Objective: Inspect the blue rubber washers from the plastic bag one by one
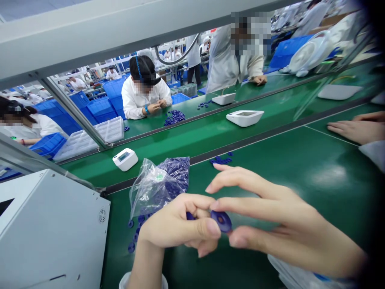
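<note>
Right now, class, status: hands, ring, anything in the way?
Left hand pinching purple ring; right hand at its edge. Second purple piece within left hand. No visible obstruction.

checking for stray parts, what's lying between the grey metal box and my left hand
In the head view, several loose purple rings lie on the green worktop between the grey metal box and your left hand.

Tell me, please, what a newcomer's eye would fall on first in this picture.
Probably the small purple ring at the fingertips of the left hand and right hand, just below the picture's centre. Next might come the clear plastic bag of purple pieces, lying on the green work surface beyond the left hand. The grey metal box also stands out, filling the lower left corner.
</note>
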Motion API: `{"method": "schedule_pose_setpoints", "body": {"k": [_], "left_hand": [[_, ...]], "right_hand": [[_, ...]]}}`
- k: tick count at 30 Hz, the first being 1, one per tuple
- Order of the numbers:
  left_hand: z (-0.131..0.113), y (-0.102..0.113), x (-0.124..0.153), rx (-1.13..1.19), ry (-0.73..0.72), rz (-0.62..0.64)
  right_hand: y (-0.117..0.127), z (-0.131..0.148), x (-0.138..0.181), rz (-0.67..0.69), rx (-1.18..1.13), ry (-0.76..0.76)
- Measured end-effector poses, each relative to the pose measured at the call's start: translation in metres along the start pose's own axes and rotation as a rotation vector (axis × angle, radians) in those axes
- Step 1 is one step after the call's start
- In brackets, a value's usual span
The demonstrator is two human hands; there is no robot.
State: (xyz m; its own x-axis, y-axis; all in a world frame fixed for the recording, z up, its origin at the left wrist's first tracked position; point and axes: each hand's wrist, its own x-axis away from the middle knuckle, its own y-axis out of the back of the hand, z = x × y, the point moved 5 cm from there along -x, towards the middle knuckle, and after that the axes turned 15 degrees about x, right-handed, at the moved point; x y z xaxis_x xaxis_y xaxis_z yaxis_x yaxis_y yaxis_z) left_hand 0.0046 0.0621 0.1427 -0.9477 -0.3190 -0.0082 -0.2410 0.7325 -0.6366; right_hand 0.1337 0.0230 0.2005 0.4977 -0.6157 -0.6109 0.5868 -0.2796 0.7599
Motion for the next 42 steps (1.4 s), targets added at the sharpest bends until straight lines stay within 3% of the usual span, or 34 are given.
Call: {"method": "schedule_pose_setpoints", "body": {"k": [7,20,32,42], "left_hand": [[-0.0006,-0.0003,-0.0026,-0.087,-0.02,0.0],[0.0017,0.0011,-0.0011,-0.059,0.027,0.095],[-0.005,0.0042,0.0026,-0.056,-0.03,0.006],[-0.0038,0.0063,0.0044,-0.028,-0.033,0.047]], "right_hand": [[-0.0032,0.0029,-0.0007,0.087,-0.14,-0.018],[-0.0036,0.0058,0.0015,0.126,-0.098,-0.034],[-0.0054,0.0037,-0.0019,0.086,-0.041,-0.031],[-0.0036,0.0012,-0.0014,0.011,0.007,-0.045]]}}
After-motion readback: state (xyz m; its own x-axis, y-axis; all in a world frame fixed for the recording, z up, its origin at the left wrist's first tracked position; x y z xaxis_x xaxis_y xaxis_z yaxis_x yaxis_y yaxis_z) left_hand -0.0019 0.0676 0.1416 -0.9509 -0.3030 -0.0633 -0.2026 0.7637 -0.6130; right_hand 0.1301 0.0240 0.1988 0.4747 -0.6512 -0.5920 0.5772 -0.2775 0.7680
